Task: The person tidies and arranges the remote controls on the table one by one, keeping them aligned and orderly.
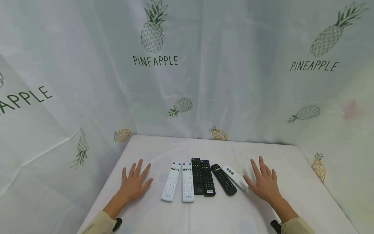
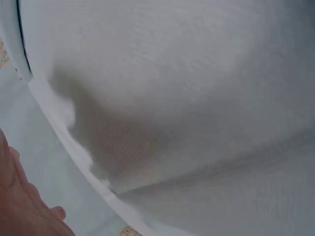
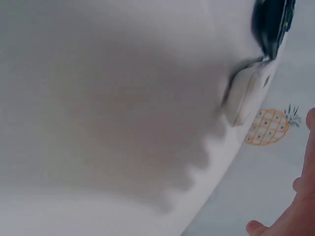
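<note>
A row of remote controls lies on the white-covered table. From left to right in the head view come a tilted white remote (image 1: pixel 171 182), an upright-lying white remote (image 1: pixel 188 182), two long black remotes (image 1: pixel 208 178) side by side, a rounded black remote (image 1: pixel 223 179) and a small white remote (image 1: pixel 235 177). My left hand (image 1: pixel 132 184), fingers spread, is left of the row and holds nothing. To the right, my spread right hand (image 1: pixel 265 184) has its thumb near the small white remote; whether they touch cannot be told. Both wrist views show shadows on the cloth below the hands.
The white tabletop (image 1: pixel 219 214) ends at a back edge against a hanging curtain (image 1: pixel 233 81) printed with pineapples. More of this cloth hangs at the left and right sides. Dark straps (image 1: pixel 117 224) show at the wrists.
</note>
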A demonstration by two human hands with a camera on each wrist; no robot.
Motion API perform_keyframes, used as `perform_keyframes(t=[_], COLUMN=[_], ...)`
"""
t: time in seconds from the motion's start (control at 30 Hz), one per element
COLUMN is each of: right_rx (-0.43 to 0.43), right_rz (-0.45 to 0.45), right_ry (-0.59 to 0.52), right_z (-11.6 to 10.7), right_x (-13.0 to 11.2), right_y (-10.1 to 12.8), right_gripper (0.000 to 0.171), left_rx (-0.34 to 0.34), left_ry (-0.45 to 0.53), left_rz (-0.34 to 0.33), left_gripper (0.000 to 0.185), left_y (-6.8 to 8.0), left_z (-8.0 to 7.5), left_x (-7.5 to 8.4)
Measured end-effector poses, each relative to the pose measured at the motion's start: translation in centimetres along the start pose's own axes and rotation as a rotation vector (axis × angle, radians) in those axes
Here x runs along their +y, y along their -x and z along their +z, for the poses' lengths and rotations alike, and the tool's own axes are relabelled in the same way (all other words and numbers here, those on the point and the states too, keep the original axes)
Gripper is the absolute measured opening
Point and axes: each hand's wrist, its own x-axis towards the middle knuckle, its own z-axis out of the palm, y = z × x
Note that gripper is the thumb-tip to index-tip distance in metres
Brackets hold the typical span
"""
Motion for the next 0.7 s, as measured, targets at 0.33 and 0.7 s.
perform_keyframes(t=[0.33,0.7], right_rx=[-0.048,-0.107], right_rz=[-0.029,-0.146], right_ry=[-0.041,-0.129], right_z=[2.3,4.8], right_x=[-6.4,-14.8], right_y=[-2.7,-4.7], right_gripper=[0.079,0.079], left_rx=[0.050,-0.095], left_ry=[-0.018,-0.021], left_rz=[0.160,0.414], left_gripper=[0.071,0.069], left_y=[0.8,3.4], left_z=[-0.4,-0.2], left_x=[1.4,4.8])
